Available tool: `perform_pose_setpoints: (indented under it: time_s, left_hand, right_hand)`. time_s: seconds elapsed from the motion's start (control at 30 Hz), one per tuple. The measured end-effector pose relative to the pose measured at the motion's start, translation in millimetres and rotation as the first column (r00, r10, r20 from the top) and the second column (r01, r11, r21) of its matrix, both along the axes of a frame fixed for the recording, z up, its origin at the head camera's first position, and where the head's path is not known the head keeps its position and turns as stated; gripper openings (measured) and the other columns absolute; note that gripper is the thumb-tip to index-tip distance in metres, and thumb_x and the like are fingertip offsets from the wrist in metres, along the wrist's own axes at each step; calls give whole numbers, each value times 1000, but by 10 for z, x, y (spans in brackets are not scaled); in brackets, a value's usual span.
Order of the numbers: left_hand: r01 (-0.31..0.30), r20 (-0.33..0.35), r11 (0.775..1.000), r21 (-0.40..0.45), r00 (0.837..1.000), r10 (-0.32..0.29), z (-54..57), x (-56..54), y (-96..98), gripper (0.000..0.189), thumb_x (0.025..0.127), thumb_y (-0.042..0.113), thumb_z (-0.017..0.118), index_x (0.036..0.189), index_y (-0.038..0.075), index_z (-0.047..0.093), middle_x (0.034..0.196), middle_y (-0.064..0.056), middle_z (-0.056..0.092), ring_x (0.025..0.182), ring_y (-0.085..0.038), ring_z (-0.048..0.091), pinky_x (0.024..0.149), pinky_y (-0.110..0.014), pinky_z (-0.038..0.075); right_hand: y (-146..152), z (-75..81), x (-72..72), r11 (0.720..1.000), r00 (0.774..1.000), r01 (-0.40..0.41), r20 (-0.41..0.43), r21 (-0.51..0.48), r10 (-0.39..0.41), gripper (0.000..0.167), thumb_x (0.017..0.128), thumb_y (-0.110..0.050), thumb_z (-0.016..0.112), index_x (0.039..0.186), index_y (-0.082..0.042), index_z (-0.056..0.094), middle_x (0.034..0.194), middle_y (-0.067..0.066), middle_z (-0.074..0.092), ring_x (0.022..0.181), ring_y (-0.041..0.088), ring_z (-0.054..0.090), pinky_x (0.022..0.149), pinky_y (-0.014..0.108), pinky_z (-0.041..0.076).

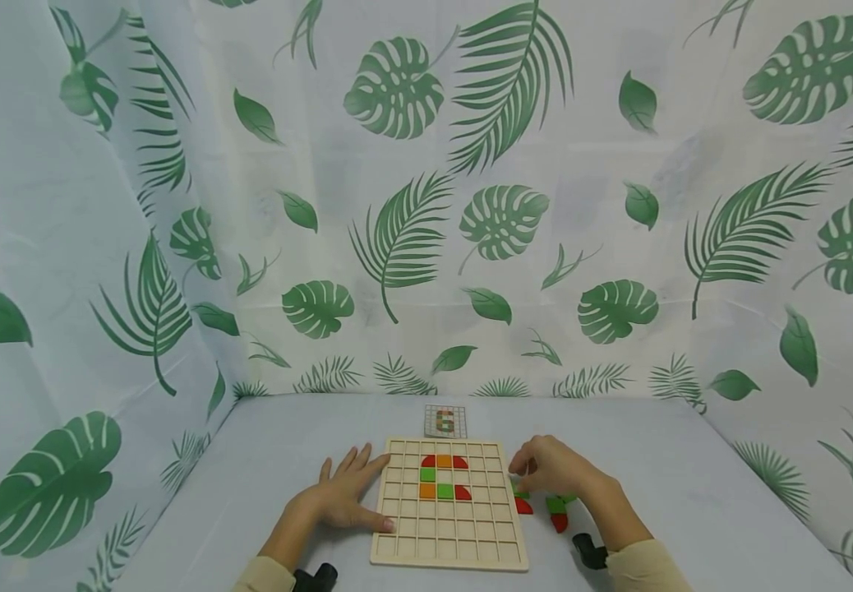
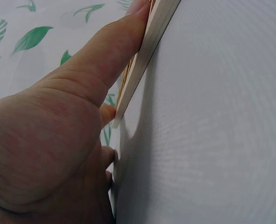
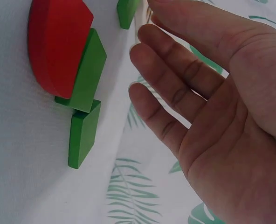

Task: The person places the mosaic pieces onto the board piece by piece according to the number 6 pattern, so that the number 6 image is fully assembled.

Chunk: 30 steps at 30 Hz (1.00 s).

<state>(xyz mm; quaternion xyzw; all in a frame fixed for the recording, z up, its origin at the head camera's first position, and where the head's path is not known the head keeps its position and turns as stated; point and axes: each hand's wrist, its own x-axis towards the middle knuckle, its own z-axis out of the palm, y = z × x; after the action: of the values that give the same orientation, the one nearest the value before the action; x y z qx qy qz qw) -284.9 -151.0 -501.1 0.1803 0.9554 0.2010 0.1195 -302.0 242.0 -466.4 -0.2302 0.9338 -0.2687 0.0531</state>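
A wooden grid board (image 1: 456, 528) lies in front of me, with red, orange and green pieces set in its upper cells. My left hand (image 1: 345, 496) is spread flat at its left side. The left thumb (image 2: 112, 51) rests on the board's edge. At the right edge, my right hand (image 1: 554, 469) has its fingers bent downward, close over a green piece (image 1: 521, 494) and a red rounded piece (image 1: 523, 506). In the right wrist view, a green block (image 3: 127, 13) is near the thumb and index tips, which leave the frame; I cannot tell whether they pinch anything.
Under my right wrist lie more loose pieces, a red one (image 1: 560, 523) and a green one (image 1: 555, 505). Behind the board is a small gridded card (image 1: 444, 421) with a coloured figure. A leaf-print curtain (image 1: 412, 345) encloses the table at the back and sides.
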Motion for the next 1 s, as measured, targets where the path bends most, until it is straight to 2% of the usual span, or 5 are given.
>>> perform_pose_setpoints:
  time_s: [0.33, 0.63, 0.87, 1.0]
  left_hand:
    - [3, 2, 1000, 5, 1000, -4, 4, 3, -10, 115, 73, 75, 80, 164, 23, 33, 174, -18, 16, 161, -44, 10, 121, -78, 0]
    - [4, 4, 1000, 13, 1000, -4, 8, 7, -1, 116, 72, 75, 80, 164, 23, 33, 174, -18, 16, 161, -44, 10, 121, -78, 0]
    - [7, -9, 1000, 9, 1000, -7, -37, -11, -10, 117, 71, 77, 79, 164, 24, 32, 174, -17, 16, 162, -43, 9, 121, -78, 0]
    - [9, -10, 1000, 11, 1000, -9, -45, -17, -11, 117, 71, 77, 79, 164, 25, 32, 175, -17, 16, 162, -43, 9, 121, -78, 0]
  right_hand:
    - [13, -46, -8, 999, 999, -50, 3, 11, 49, 18, 78, -4, 89, 93, -11, 82, 85, -4, 74, 73, 9, 59, 61, 24, 52]
    - [1, -44, 3, 999, 998, -50, 28, 18, 50, 17, 78, 0, 87, 87, -12, 80, 77, -7, 68, 69, 10, 57, 59, 25, 50]
    - [-24, -64, -1, 999, 998, -26, 65, 37, 23, 20, 78, -1, 87, 83, -16, 74, 76, -6, 65, 72, 13, 57, 61, 27, 49]
    - [-34, -64, 5, 999, 998, -24, 54, 22, 23, 24, 77, 2, 86, 83, -14, 70, 80, -3, 66, 75, 15, 58, 64, 29, 49]
